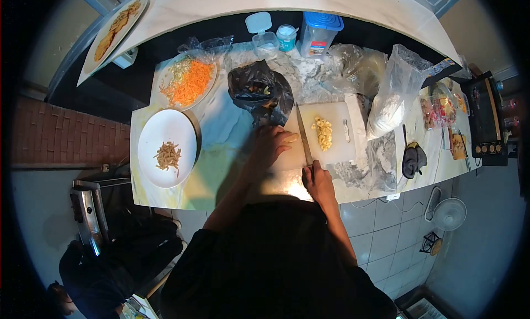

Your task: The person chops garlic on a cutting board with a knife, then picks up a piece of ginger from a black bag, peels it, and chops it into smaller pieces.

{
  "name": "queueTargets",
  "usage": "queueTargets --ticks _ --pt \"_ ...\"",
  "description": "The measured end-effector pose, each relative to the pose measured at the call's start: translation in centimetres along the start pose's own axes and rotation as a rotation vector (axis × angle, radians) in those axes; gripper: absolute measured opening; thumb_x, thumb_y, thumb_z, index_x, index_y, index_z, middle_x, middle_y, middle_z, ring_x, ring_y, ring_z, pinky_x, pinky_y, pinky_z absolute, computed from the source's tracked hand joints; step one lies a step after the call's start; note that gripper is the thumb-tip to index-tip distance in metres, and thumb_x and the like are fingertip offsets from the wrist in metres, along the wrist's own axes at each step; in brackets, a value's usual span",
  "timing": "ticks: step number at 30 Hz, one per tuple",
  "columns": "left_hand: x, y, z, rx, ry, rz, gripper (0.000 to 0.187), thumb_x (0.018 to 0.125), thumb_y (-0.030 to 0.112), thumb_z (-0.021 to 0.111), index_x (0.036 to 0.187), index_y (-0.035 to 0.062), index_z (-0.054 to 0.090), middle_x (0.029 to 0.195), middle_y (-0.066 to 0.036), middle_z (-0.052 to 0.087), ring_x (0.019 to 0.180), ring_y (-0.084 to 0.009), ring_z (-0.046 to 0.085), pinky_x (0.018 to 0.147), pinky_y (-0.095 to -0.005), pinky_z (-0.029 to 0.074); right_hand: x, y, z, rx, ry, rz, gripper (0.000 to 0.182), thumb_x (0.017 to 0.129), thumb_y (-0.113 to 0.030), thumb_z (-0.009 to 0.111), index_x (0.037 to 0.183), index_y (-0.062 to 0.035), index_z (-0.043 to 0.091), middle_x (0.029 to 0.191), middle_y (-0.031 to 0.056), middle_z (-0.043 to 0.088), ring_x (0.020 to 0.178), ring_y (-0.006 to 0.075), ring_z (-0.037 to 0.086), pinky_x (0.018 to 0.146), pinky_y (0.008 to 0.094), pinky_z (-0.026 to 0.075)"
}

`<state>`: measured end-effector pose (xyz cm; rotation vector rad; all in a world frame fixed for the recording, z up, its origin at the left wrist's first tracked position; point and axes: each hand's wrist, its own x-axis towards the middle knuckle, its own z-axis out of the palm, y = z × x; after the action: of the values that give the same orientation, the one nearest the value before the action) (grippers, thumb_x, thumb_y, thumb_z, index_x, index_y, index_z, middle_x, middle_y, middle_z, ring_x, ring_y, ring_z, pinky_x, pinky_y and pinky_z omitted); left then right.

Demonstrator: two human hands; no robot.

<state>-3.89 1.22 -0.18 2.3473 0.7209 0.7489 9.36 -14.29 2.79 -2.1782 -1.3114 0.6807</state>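
Observation:
My right hand (pixel 319 182) is wrapped round the handle of a kitchen knife (pixel 304 132), whose blade points away from me over the white cutting board (pixel 338 153). To the left of the blade, my left hand (pixel 269 145) rests with curled fingers on a pale yellowish piece of food (pixel 290 138) at the board's left part. Right of the knife lies a small heap of chopped pale yellow pieces (pixel 323 134). A thin whitish object (pixel 346 130) lies by the board's right edge. Just beyond my left hand sits a crumpled black plastic bag (pixel 259 90) with scraps in its mouth.
On the left are a white plate (pixel 152 134) with brownish strips and a plate of shredded carrot (pixel 193 84). Behind stand a blue-lidded container (pixel 322 35) and a small jar (pixel 286 37). A bag of white powder (pixel 389 109) stands right. Another person (pixel 105 269) is at lower left.

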Motion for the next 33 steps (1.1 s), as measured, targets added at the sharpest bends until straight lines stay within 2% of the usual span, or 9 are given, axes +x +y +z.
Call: queueTargets --ticks 4,10,16,19,21,25,27,30,33 --pt "-0.5 -0.9 -0.1 0.032 -0.013 -0.034 0.028 0.075 0.016 0.064 0.103 0.0125 0.064 0.097 -0.005 0.059 0.098 -0.0245 0.049 0.092 -0.0384 0.032 -0.1 -0.6 -0.2 -0.061 0.0 0.056 0.02 0.09 -0.019 0.052 0.089 -0.0004 0.046 0.069 0.0296 0.056 0.07 0.0499 0.053 0.061 0.0552 0.04" --pt "-0.8 -1.7 0.3 -0.137 -0.022 -0.01 0.026 0.079 0.013 0.06 0.105 0.01 0.061 0.1 -0.006 0.06 0.099 -0.0268 0.05 0.092 -0.0401 0.034 0.1 -0.2 -0.1 -0.038 0.028 0.018 0.021 0.09 -0.02 0.052 0.087 -0.0002 0.047 0.069 0.0278 0.057 0.071 0.0479 0.054 0.06 0.0543 0.041" --pt "-0.5 -1.6 0.0 0.017 -0.049 0.067 0.024 0.082 0.015 0.059 0.105 0.0086 0.061 0.097 -0.008 0.061 0.098 -0.027 0.052 0.092 -0.04 0.035 0.3 0.2 0.2 -0.016 -0.004 0.052 0.021 0.09 -0.021 0.05 0.088 0.0001 0.047 0.069 0.0295 0.056 0.071 0.0489 0.054 0.061 0.0554 0.04" --pt "-0.8 -2.0 1.0 -0.135 0.079 -0.007 0.024 0.084 0.017 0.06 0.106 0.008 0.06 0.094 -0.009 0.062 0.093 -0.0274 0.055 0.087 -0.038 0.04 0.1 -0.4 -0.4 0.002 0.007 0.032 0.022 0.091 -0.021 0.05 0.09 0.0 0.046 0.069 0.0304 0.056 0.07 0.0497 0.053 0.061 0.0559 0.04" --pt "-1.1 -2.4 1.5 -0.463 0.04 -0.242 0.025 0.084 0.018 0.061 0.107 0.0071 0.058 0.092 -0.01 0.062 0.087 -0.0284 0.057 0.079 -0.0365 0.044 0.1 -0.1 -0.1 0.004 0.005 0.022 0.022 0.091 -0.022 0.05 0.091 -0.0003 0.046 0.069 0.0303 0.056 0.07 0.0498 0.053 0.061 0.056 0.041" --pt "-0.7 -1.5 0.8 -0.313 0.072 -0.196 0.031 0.083 0.018 0.063 0.11 0.0062 0.055 0.091 -0.012 0.062 0.084 -0.0289 0.058 0.075 -0.037 0.046 0.0 -0.2 -0.1 -0.032 -0.004 0.027 0.023 0.091 -0.024 0.049 0.095 -0.001 0.044 0.067 0.0305 0.055 0.068 0.0502 0.053 0.061 0.0565 0.041" --pt "-0.5 -1.3 0.3 -0.044 0.096 -0.119 0.034 0.081 0.017 0.065 0.112 0.006 0.053 0.091 -0.011 0.061 0.085 -0.0298 0.058 0.076 -0.0378 0.045 0.0 -0.1 0.0 -0.035 -0.002 0.023 0.024 0.091 -0.024 0.049 0.095 -0.0011 0.044 0.068 0.0308 0.055 0.068 0.0502 0.053 0.061 0.0567 0.041" --pt "-0.6 -1.1 0.1 -0.028 0.243 0.02 0.034 0.08 0.017 0.066 0.11 0.0061 0.053 0.093 -0.011 0.06 0.086 -0.0309 0.057 0.077 -0.0381 0.045 0.0 -0.3 -0.1 -0.077 -0.009 0.014 0.024 0.092 -0.025 0.047 0.095 -0.0012 0.044 0.071 0.0287 0.058 0.068 0.0482 0.056 0.06 0.0551 0.044" --pt "-1.1 0.0 -1.2 0.003 0.189 0.002 0.034 0.079 0.016 0.067 0.108 0.0054 0.055 0.096 -0.013 0.059 0.089 -0.0317 0.057 0.077 -0.0382 0.045 0.0 -0.4 -0.1 -0.124 -0.016 0.008 0.024 0.092 -0.025 0.045 0.093 -0.0009 0.043 0.073 0.0266 0.06 0.068 0.0462 0.058 0.06 0.0535 0.046"
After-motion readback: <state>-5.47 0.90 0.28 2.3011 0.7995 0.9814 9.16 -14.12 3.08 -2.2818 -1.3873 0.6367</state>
